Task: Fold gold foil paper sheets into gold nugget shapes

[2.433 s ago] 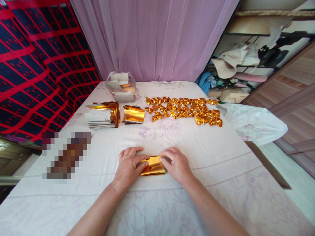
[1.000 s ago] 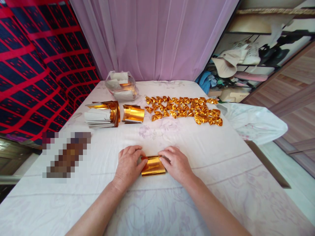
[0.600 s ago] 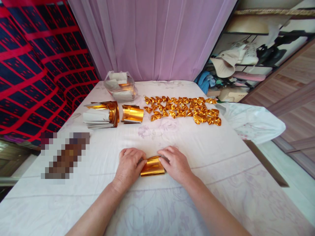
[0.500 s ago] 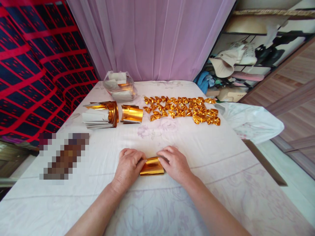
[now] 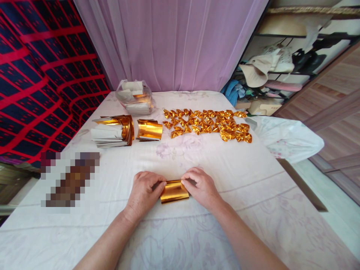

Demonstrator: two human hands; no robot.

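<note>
A sheet of gold foil paper (image 5: 174, 192) lies on the cloth in front of me, its far edge folded or curled over. My left hand (image 5: 146, 191) pinches its far left corner between thumb and fingers. At the far right corner, my right hand (image 5: 199, 187) pinches the same edge. Beyond the hands stand a small curved stack of gold foil paper (image 5: 150, 130) and a larger fanned stack with grey-white backs (image 5: 112, 131). Rows of folded gold foil pieces (image 5: 208, 123) are spread to the right of them.
A clear plastic bag (image 5: 135, 98) of more paper sits at the back left of the cloth-covered table (image 5: 185, 240). A pixelated patch (image 5: 73, 180) hides something at the left. Shelves (image 5: 270, 71) with a cap and shoes and a white bag (image 5: 289, 138) stand at the right.
The gold sheet's near edge has shifted slightly toward me, and more of its surface shows. Both hands keep hold of the far edge. The view has moved slightly.
</note>
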